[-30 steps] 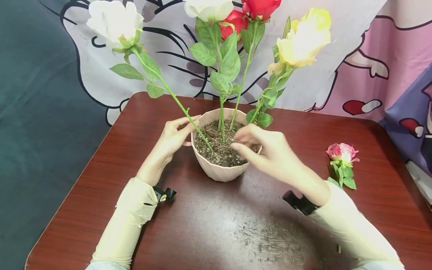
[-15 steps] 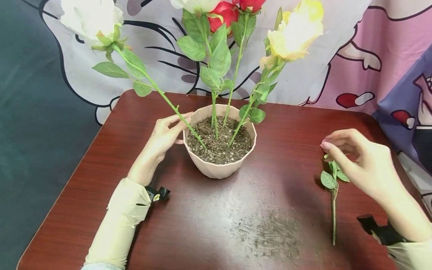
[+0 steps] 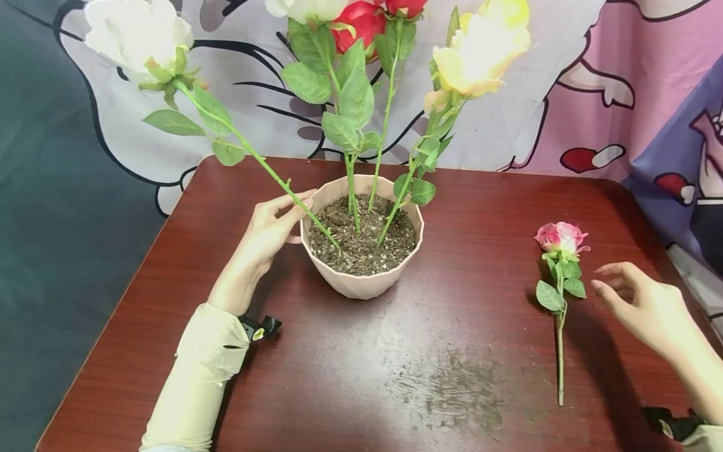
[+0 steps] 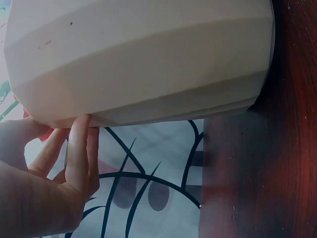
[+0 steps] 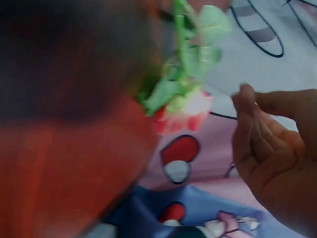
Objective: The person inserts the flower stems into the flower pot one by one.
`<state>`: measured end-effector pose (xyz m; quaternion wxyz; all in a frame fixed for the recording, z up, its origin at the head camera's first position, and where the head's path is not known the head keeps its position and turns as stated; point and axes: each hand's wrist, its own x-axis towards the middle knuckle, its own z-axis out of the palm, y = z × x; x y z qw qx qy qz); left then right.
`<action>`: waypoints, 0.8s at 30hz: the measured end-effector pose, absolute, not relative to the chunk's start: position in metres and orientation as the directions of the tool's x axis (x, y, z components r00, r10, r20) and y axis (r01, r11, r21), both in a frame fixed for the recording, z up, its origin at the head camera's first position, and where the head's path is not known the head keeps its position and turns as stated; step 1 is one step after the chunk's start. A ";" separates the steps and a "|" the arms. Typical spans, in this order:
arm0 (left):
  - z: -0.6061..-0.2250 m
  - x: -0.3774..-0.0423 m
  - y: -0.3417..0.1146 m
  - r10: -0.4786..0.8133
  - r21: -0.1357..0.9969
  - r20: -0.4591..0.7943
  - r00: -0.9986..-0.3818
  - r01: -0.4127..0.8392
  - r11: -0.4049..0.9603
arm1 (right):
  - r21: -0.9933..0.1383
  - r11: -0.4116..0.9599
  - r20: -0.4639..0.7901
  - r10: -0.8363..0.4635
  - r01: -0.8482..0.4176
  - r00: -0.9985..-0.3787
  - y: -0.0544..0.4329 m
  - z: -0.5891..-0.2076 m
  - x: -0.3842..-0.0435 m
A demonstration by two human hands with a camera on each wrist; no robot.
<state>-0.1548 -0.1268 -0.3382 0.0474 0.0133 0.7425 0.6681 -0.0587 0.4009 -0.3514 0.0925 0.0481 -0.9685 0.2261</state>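
A pale, faceted flower pot (image 3: pixel 361 285) filled with soil stands on the table. My left hand (image 3: pixel 265 232) rests against its left side, with the thumb and fingertips touching the wall near the rim. Several artificial roses rise from the soil: a white rose (image 3: pixel 144 41) leaning left, another white rose (image 3: pixel 307 7), two red ones (image 3: pixel 358 28) and a yellow rose (image 3: pixel 480 53) leaning right. On the table's right lies a pink rose (image 3: pixel 559 251), its stem towards me. Beside it, my right hand (image 3: pixel 649 307) hovers apart, fingers loosely bent around nothing.
The dark red wooden table (image 3: pixel 469 276) has a smear of dirt (image 3: pixel 457 383) near its front. Behind it hangs a printed cartoon curtain (image 3: pixel 491 138), with the tall blooms in front of it.
My right hand has left the pot and the yellow rose, passed over the pink rose, and moved to its right. My left hand stays on the pot. The view has shifted slightly right.
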 end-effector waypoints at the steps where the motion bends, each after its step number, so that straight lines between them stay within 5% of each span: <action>1: -0.339 -0.155 -0.127 0.085 0.994 -0.054 -0.995 -0.045 0.100 | -0.429 0.895 0.166 -0.060 -0.127 -0.984 0.404 -0.355 -0.056; 6: -0.340 -0.154 -0.126 0.073 0.995 -0.044 -0.996 -0.037 0.098 | -0.396 0.917 -0.104 -0.083 -0.035 -0.991 0.407 -0.374 -0.048; 11: -0.340 -0.156 -0.126 0.072 0.992 -0.024 -0.997 -0.015 0.125 | -0.413 0.908 -0.354 -0.098 0.061 -0.930 0.404 -0.387 -0.043; 24: -0.340 -0.156 -0.126 0.068 0.993 -0.024 -0.997 -0.016 0.118 | -0.609 0.773 -0.473 -0.174 0.178 -0.864 0.404 -0.397 -0.040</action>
